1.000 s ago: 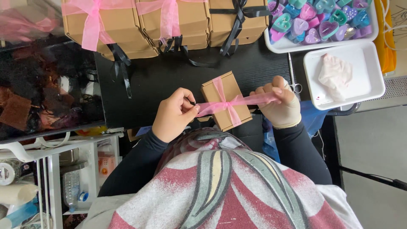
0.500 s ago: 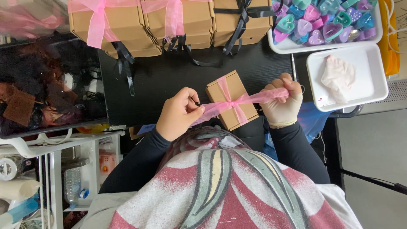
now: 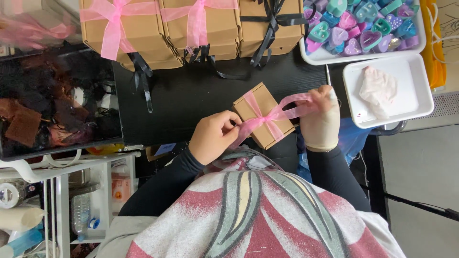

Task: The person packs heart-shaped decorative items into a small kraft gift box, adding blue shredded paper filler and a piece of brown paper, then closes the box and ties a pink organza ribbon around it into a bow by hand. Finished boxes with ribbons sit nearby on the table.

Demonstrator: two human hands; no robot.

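Observation:
A small brown cardboard box (image 3: pixel 257 106) lies on the black table (image 3: pixel 191 95) with a sheer pink ribbon (image 3: pixel 277 113) crossed over its lid. My left hand (image 3: pixel 214 136) pinches the ribbon's left end just left of the box. My right hand (image 3: pixel 321 122), in a pale glove, grips the ribbon's right end beside the box's right corner. The ribbon is stretched between both hands.
Several brown boxes (image 3: pixel 191 24) tied with pink or black ribbon line the table's far edge. A white tray of coloured heart shapes (image 3: pixel 358 28) sits far right, above a white tray (image 3: pixel 420 95) with a crumpled cloth (image 3: pixel 377 88). A dark bin (image 3: pixel 52 105) stands left.
The ribbon has been drawn tighter across the box. My left hand has shifted slightly toward the box, and my right hand keeps its end pulled out to the right.

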